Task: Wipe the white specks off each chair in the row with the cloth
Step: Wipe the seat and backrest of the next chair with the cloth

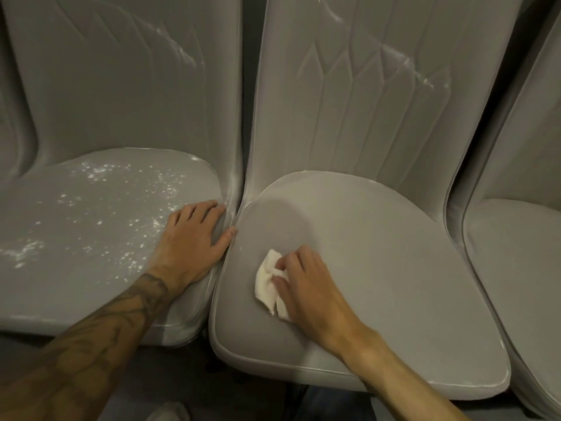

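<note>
Centrally, the right hand (306, 287) has its fingers curled over a crumpled white cloth (268, 284), pressing it onto the front left part of the middle chair (379, 268). That seat looks free of specks. The left hand (194, 235) lies flat with fingers spread on the right edge of the left chair (76, 253), holding nothing, its thumb at the gap between the two seats. White specks (127, 208) are scattered thickly over the left seat, right up to that hand. Only the edge of the right chair (516, 253) is in view.

Risks, as judged:
- The bracing palm rests among the specks, so it may pick up powder and carry it onto the wiped seat.
- Strokes towards the gap could push specks into the seam between the chairs, where a cloth reaches poorly.
- A small, wadded cloth is likely to load up and smear rather than lift.
- The pale streaks (422, 71) on the middle backrest are easily missed.

The upholstery is grey and matte with a soft, short nap that shows a darker swept patch. The seats are rounded, padded and piped at the rim. The backrests are tall, with stitched, angular vertical channels.
</note>
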